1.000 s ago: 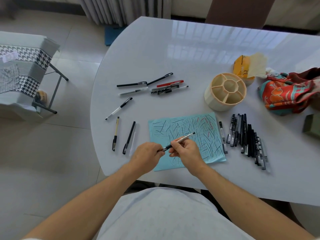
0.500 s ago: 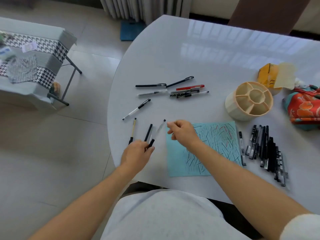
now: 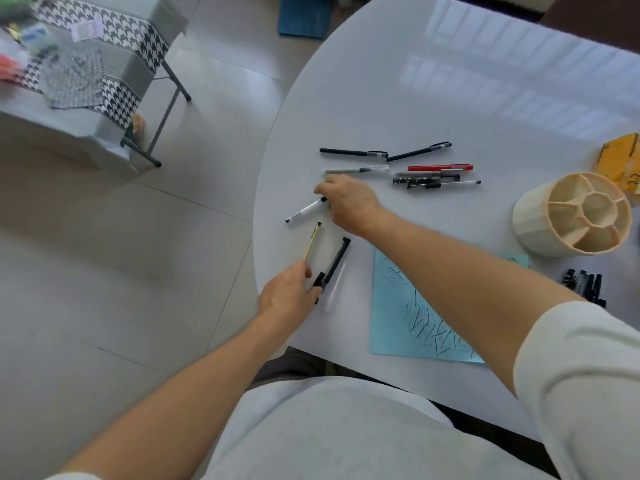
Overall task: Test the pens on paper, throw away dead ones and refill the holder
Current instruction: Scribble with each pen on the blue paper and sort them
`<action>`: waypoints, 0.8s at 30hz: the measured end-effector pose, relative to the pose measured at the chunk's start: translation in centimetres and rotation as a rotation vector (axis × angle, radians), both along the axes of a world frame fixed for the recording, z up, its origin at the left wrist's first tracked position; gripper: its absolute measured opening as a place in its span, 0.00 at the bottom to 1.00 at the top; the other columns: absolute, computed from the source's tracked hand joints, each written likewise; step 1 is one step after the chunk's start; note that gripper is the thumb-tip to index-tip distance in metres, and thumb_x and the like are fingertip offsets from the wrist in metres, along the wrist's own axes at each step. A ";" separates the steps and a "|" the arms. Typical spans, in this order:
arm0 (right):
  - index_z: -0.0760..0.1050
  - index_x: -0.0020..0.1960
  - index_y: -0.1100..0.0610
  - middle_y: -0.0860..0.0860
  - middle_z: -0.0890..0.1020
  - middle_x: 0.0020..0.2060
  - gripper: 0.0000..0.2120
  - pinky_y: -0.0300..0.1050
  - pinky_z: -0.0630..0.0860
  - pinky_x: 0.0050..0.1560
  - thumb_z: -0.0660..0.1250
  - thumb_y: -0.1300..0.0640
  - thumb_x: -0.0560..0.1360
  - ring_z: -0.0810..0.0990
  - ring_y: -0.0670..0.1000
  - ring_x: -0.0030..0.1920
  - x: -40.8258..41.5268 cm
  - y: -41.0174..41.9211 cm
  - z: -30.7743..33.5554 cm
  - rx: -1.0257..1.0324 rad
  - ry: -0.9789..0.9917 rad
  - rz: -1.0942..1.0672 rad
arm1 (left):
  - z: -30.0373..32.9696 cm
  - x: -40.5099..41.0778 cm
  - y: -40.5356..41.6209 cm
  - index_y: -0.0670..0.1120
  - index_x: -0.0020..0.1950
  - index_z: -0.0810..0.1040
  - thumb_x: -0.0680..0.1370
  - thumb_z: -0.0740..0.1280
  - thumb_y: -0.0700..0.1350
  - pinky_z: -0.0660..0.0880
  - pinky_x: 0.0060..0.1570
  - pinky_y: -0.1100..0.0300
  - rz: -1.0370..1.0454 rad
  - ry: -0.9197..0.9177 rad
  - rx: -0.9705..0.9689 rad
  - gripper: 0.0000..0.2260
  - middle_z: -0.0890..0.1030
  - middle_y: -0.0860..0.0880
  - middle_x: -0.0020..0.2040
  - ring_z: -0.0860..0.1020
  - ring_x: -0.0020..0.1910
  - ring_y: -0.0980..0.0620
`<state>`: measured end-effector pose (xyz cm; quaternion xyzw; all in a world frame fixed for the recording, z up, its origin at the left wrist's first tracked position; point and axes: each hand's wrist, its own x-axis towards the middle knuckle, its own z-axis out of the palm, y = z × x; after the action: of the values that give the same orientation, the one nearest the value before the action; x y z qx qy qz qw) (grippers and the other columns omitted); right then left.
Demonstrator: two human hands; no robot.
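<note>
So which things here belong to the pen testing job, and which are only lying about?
Belong to the job:
- clear pen under the right hand
- black pen by the left hand
- blue test paper
- empty pen holder
- untested pens

Lying about:
- yellow box
- houndstooth stool
</note>
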<state>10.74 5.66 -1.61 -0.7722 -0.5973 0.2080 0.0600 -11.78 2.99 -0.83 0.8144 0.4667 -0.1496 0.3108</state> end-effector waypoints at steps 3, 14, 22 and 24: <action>0.78 0.59 0.58 0.56 0.76 0.56 0.13 0.52 0.78 0.45 0.62 0.66 0.78 0.78 0.60 0.57 0.5 0.0 -0.7 -0.029 -0.141 0.036 | -0.2 -0.1 0.1 0.51 0.58 0.72 0.79 0.67 0.54 0.68 0.37 0.57 -0.026 -0.034 -0.001 0.11 0.74 0.55 0.43 0.75 0.41 0.51; 0.78 0.46 0.59 0.56 0.84 0.38 0.03 0.50 0.84 0.37 0.71 0.63 0.74 0.85 0.57 0.33 2.6 -14.7 3.6 0.236 0.983 -0.901 | 2.5 4.7 -1.6 0.54 0.64 0.74 0.80 0.64 0.53 0.72 0.42 0.58 -0.081 -0.375 -0.163 0.13 0.78 0.58 0.42 0.75 0.39 0.57; 0.85 0.45 0.60 0.60 0.86 0.38 0.07 0.49 0.84 0.42 0.71 0.60 0.79 0.85 0.58 0.37 -2.4 -24.9 3.0 0.230 1.239 -1.036 | 2.5 7.2 -6.6 0.52 0.43 0.79 0.80 0.64 0.52 0.75 0.37 0.59 -0.321 -0.227 -0.468 0.08 0.82 0.53 0.36 0.79 0.32 0.55; 0.84 0.44 0.62 0.58 0.85 0.36 0.08 0.48 0.83 0.39 0.71 0.59 0.79 0.84 0.56 0.34 -3.1 -25.5 2.5 0.259 1.201 -1.088 | 2.4 6.9 -6.9 0.53 0.42 0.80 0.79 0.66 0.53 0.76 0.37 0.56 -0.324 -0.224 -0.400 0.08 0.81 0.53 0.35 0.78 0.33 0.55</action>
<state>7.63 -19.85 0.87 -0.6978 -0.0247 0.4571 0.5509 -4.90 -3.96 1.55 0.8124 0.2542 -0.1954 0.4870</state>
